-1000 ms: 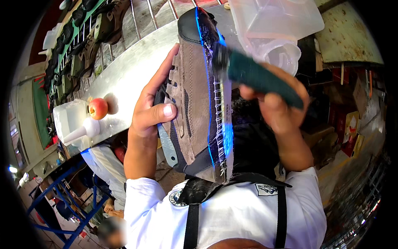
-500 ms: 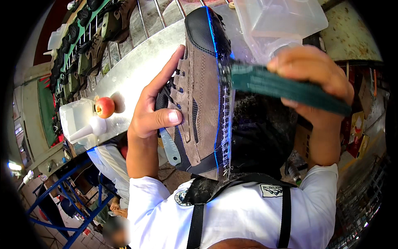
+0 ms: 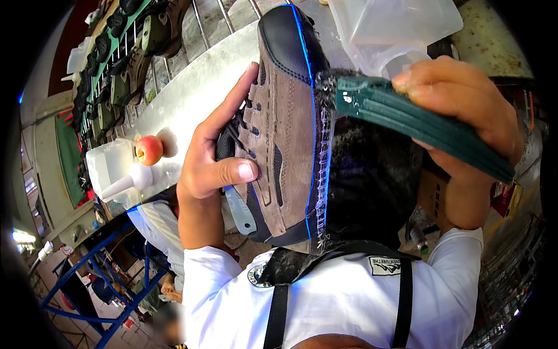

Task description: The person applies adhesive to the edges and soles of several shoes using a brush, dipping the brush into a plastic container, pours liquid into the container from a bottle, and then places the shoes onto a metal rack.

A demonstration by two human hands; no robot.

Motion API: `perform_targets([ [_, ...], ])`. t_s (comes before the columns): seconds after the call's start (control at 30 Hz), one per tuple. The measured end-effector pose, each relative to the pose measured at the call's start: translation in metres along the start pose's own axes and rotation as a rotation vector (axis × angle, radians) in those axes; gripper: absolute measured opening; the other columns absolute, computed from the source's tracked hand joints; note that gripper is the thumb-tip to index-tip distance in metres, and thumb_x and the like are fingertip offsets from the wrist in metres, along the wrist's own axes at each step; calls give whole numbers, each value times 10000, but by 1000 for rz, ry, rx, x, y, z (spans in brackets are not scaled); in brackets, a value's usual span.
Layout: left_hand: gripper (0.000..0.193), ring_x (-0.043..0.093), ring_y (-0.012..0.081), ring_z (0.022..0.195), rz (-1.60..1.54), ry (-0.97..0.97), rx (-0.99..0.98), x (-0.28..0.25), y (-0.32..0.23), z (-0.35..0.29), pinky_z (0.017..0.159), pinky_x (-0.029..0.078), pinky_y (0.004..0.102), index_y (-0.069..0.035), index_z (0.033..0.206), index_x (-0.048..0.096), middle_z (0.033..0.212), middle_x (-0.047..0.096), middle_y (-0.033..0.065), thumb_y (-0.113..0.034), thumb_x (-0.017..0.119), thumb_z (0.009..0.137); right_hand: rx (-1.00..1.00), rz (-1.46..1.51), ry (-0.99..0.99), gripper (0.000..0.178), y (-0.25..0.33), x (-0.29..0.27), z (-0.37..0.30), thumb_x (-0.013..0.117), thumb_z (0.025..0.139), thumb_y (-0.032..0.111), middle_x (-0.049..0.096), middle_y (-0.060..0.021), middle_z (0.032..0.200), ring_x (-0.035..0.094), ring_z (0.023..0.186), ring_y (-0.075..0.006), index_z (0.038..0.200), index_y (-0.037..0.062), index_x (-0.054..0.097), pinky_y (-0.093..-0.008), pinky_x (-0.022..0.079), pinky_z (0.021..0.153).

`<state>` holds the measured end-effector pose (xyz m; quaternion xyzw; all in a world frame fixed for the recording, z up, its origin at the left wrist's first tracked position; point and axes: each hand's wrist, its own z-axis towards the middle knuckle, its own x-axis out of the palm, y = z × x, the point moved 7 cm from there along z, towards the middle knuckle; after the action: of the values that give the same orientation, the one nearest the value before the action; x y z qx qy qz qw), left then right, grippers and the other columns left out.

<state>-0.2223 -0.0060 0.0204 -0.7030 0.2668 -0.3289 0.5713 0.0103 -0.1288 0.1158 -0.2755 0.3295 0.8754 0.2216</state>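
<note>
A brown and black shoe upper [image 3: 289, 145] is held up in front of me, black toe at the far end. Rough stitching runs down its right edge beside a bright blue line of light. My left hand [image 3: 212, 160] grips it from the laced side, thumb pressed on the brown side panel. A grey-blue strip with a small hole [image 3: 238, 212] sticks out at the heel. In my right hand [image 3: 465, 107] is a brush with a dark green handle [image 3: 389, 107]. Its dark bristles touch or nearly touch the stitched edge, just below the toe cap.
A pale metal table [image 3: 200, 87] lies beyond, bearing a red apple [image 3: 149, 150] and a white-nozzled squeeze bottle [image 3: 136, 176]. A translucent plastic container [image 3: 401, 20] stands at far right. Shoes hang on a rack [image 3: 122, 72] at left. Another person's hand [image 3: 170, 289] shows at lower left.
My right hand and the brush have shifted right and slightly toward me. The shoe has turned a little, its stitched edge now farther right. Both grips stay the same.
</note>
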Motion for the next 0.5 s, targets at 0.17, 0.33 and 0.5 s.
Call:
perform_targets([
  [0.17,1155,462,294,1423,30,-13,23,-3,-1,3,1202,260,360,101,1540,345,1528,466,237,-351,861,611,28,179,-8,321,0,12,-15,760,886,113,683,-288,1027,730,859,-326,1106,-87,639,-369,618,741],
  [0.33,1137,454,293,1429,13,-53,19,-5,2,2,1204,260,362,98,1540,351,1537,456,237,-359,855,628,89,332,-84,329,1,31,-30,759,897,148,684,-278,1007,730,772,-281,1095,-87,642,-325,615,679],
  [0.5,1120,477,283,1407,19,-40,23,-4,-2,8,1194,280,356,86,1545,352,1517,478,228,-348,848,639,174,313,-168,320,14,41,-39,771,896,196,692,-242,941,726,716,-243,1052,-58,655,-298,613,618],
])
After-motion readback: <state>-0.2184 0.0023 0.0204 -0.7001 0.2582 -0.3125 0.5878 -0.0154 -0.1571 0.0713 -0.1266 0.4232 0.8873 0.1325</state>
